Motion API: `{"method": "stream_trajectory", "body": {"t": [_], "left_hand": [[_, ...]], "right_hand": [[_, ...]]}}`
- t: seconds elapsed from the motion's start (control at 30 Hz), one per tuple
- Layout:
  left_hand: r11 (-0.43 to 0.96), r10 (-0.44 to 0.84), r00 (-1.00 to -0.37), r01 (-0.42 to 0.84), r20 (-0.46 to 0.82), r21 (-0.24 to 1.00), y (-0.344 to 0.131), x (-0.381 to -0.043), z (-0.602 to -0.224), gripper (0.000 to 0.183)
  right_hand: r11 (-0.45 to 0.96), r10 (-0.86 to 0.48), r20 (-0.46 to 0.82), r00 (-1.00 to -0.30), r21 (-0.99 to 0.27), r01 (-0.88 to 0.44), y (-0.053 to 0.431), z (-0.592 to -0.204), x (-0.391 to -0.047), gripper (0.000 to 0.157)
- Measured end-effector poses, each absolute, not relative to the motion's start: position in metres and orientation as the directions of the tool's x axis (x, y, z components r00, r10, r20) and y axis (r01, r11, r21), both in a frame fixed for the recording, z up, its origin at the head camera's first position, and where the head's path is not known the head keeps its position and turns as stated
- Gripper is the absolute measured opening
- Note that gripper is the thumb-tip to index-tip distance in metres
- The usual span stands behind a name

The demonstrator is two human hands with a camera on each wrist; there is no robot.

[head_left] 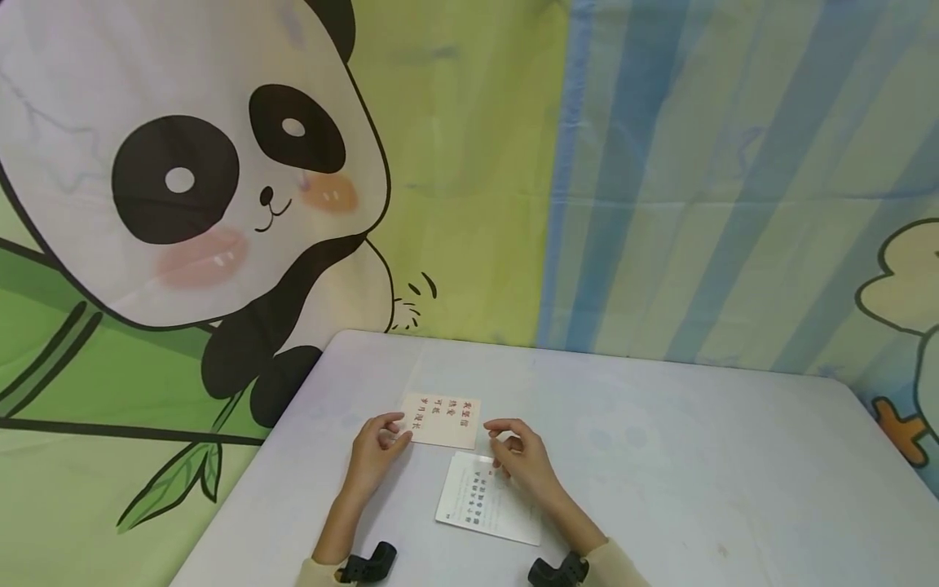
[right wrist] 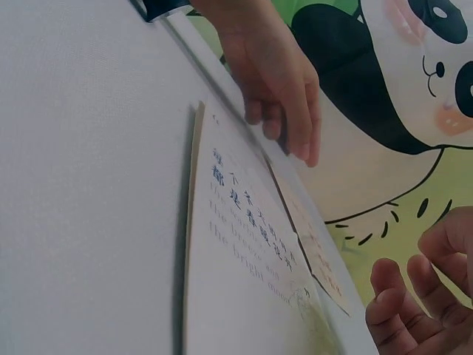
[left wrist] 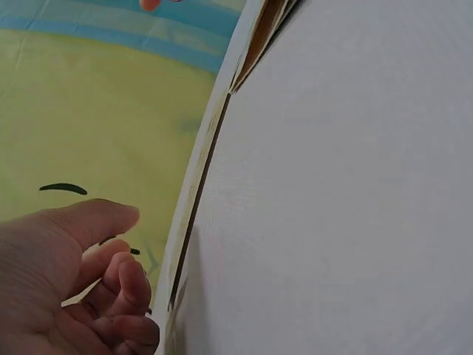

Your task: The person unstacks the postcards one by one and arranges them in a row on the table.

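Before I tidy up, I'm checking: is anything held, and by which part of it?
Nothing: the left hand and right hand are both empty, their fingertips near the card with reddish writing.

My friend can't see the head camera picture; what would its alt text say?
A person's left hand is at the left edge of a card with red characters on a white table, their right hand over a white printed booklet or stack nearer the viewer. A cartoon panda decorates the backdrop behind.

paper card (head_left: 442, 422), matt tabletop (head_left: 675, 473)
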State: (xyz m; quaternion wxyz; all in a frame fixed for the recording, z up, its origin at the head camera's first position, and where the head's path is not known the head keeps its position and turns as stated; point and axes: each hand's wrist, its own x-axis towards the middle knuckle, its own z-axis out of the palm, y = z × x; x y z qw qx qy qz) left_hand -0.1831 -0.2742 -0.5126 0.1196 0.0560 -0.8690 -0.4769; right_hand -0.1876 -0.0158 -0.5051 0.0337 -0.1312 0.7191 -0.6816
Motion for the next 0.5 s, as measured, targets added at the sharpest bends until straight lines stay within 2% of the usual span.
{"method": "stream_trajectory", "body": {"t": [0.27, 0.5], "left_hand": [[0.506, -0.059, -0.982, 0.126, 0.180, 0.853, -0.255, -0.179, -0.502, 0.037], [0.598, -0.008, -0.988, 0.118, 0.153, 0.793, -0.244, -0.174, -0.493, 0.036]], "right_hand": [[0.023, -0.211, 0.133, -0.968, -0.990, -0.141, -0.003, -0.506, -0.187, 0.026], [-0.009, -0.180, 0.254, -0.950, -0.966, -0.257, 0.006, -0.508, -0.184, 0.020]]}}
